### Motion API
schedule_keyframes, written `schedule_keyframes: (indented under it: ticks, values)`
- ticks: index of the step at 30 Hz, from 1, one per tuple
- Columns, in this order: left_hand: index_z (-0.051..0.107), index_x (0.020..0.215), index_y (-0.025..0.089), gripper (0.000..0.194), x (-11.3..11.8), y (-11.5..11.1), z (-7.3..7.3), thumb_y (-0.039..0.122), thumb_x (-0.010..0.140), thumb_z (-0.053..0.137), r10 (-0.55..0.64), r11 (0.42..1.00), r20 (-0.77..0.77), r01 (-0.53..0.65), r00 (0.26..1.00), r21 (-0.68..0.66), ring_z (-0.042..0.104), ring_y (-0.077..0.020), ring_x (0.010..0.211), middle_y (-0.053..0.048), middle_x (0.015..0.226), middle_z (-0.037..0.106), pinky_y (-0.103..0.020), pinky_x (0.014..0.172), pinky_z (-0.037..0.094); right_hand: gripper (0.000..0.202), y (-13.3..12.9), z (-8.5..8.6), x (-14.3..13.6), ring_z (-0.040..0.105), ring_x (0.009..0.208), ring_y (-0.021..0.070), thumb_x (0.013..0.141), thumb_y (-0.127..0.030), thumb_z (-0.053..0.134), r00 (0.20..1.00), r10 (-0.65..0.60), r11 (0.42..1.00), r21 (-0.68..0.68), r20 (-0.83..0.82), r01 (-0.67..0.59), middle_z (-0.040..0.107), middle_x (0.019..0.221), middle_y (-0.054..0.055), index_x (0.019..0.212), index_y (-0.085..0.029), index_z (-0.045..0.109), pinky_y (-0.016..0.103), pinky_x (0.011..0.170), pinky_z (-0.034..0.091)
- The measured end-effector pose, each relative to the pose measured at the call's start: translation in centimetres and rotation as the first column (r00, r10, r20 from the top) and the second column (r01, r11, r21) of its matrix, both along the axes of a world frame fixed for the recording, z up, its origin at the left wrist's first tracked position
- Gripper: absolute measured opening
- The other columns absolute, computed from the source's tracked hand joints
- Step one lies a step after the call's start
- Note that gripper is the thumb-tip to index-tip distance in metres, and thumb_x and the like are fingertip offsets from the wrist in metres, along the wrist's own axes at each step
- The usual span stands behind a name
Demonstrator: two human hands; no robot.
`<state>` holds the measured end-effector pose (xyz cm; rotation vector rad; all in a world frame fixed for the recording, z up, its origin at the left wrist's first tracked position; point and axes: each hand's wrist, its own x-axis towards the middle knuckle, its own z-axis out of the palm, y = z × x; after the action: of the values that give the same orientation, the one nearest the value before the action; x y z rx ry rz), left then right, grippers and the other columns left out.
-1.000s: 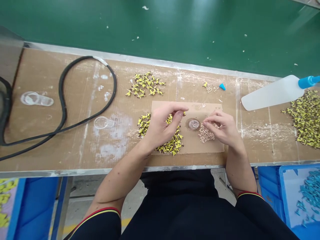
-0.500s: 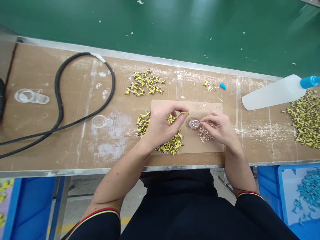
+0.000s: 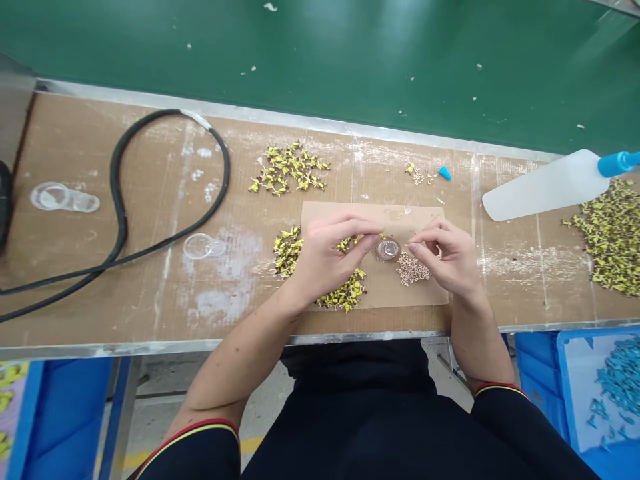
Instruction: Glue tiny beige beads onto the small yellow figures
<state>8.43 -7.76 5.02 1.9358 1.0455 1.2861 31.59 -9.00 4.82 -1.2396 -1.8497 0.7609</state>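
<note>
My left hand (image 3: 337, 250) pinches a small yellow figure piece (image 3: 382, 236), mostly hidden by the fingers, above a cardboard sheet (image 3: 370, 293). Between my hands sits a small round clear dish (image 3: 387, 249) with something glossy in it. To the dish's right, my right hand (image 3: 447, 253) holds a tiny beige piece (image 3: 407, 245) between thumb and forefinger. Just under that hand lies a pile of tiny beige pieces (image 3: 413, 269). A heap of yellow and dark figure pieces (image 3: 345, 293) is partly covered by my left hand.
Behind the sheet lie more yellow pieces (image 3: 290, 168) and a blue cap (image 3: 445, 173). A white squeeze bottle (image 3: 545, 187) rests beside a large yellow heap (image 3: 617, 240) on the right. A black cable (image 3: 115, 180) loops across the left, near clear plastic lids (image 3: 200, 246). Blue crates (image 3: 540, 373) stand below.
My right hand has drawn back to the right from the dish with the tiny beige piece. My left hand has shifted slightly toward the dish, and its fingers now cover more of the yellow piece.
</note>
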Motion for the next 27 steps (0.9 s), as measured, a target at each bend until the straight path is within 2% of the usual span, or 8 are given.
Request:
schedule_keyframes:
  ticks: [5, 8, 11, 17, 21, 27]
  values:
    - [0.077, 0.089, 0.02, 0.008, 1.2, -1.0, -0.2, 0.013, 0.089, 0.074, -0.039, 0.999, 0.133, 0.037, 0.99, 0.017, 0.078, -0.0124, 0.08, -0.001, 0.088, 0.082, -0.023, 0.076, 0.063, 0.005, -0.9, -0.1, -1.0, 0.061, 0.08, 0.0179, 0.091, -0.024, 0.072, 0.972, 0.061, 0.989, 0.145, -0.226, -0.028, 0.063, 0.084, 0.001, 0.091, -0.028, 0.074, 0.036, 0.07, 0.052]
    - [0.076, 0.086, 0.021, 0.009, 1.8, -1.4, -0.5, 0.013, 0.088, 0.074, -0.052, 0.998, 0.172, 0.045, 0.984, 0.042, 0.079, -0.0131, 0.079, -0.001, 0.087, 0.082, -0.024, 0.076, 0.065, 0.005, -1.2, -0.7, -1.7, 0.066, 0.088, 0.0193, 0.094, -0.025, 0.067, 0.951, 0.101, 0.99, 0.127, -0.294, -0.066, 0.064, 0.095, 0.003, 0.094, -0.028, 0.071, 0.04, 0.08, 0.057]
    - [0.076, 0.085, 0.021, 0.009, 2.1, -1.6, -0.6, 0.012, 0.087, 0.075, -0.058, 0.997, 0.208, 0.048, 0.976, 0.054, 0.079, -0.0129, 0.078, -0.002, 0.087, 0.082, -0.023, 0.075, 0.065, 0.005, -1.4, -1.3, -2.1, 0.067, 0.089, 0.0188, 0.095, -0.025, 0.065, 0.934, 0.119, 0.991, 0.096, -0.338, -0.091, 0.065, 0.099, 0.004, 0.097, -0.027, 0.069, 0.039, 0.078, 0.06]
    - [0.072, 0.083, 0.02, 0.01, 2.5, -1.9, -0.9, 0.01, 0.085, 0.076, -0.067, 0.997, 0.277, 0.051, 0.958, 0.063, 0.079, -0.0131, 0.078, -0.002, 0.085, 0.081, -0.023, 0.074, 0.066, 0.009, -1.5, -1.5, -2.4, 0.068, 0.086, 0.0176, 0.095, -0.02, 0.065, 0.926, 0.127, 0.989, 0.113, -0.356, -0.092, 0.067, 0.099, 0.004, 0.099, -0.027, 0.069, 0.036, 0.076, 0.06]
    - [0.071, 0.089, 0.019, 0.005, 2.7, -2.3, -1.5, 0.019, 0.087, 0.076, -0.008, 1.0, 0.286, 0.016, 0.958, -0.023, 0.077, -0.0136, 0.074, -0.003, 0.083, 0.08, -0.025, 0.07, 0.065, 0.005, -1.5, -1.3, -2.4, 0.068, 0.085, 0.0183, 0.095, -0.023, 0.065, 0.942, 0.112, 0.989, 0.126, -0.318, -0.075, 0.067, 0.097, 0.004, 0.095, -0.026, 0.069, 0.037, 0.076, 0.06]
    - [0.067, 0.102, 0.019, 0.016, 3.0, -2.6, -1.9, 0.022, 0.088, 0.076, 0.013, 0.999, 0.321, -0.001, 0.947, -0.038, 0.078, -0.014, 0.074, -0.003, 0.085, 0.08, -0.025, 0.073, 0.066, 0.004, -1.5, -1.1, -2.8, 0.067, 0.086, 0.0189, 0.095, -0.024, 0.064, 0.962, 0.074, 0.986, 0.164, -0.262, -0.031, 0.067, 0.094, 0.004, 0.094, -0.025, 0.068, 0.037, 0.076, 0.059]
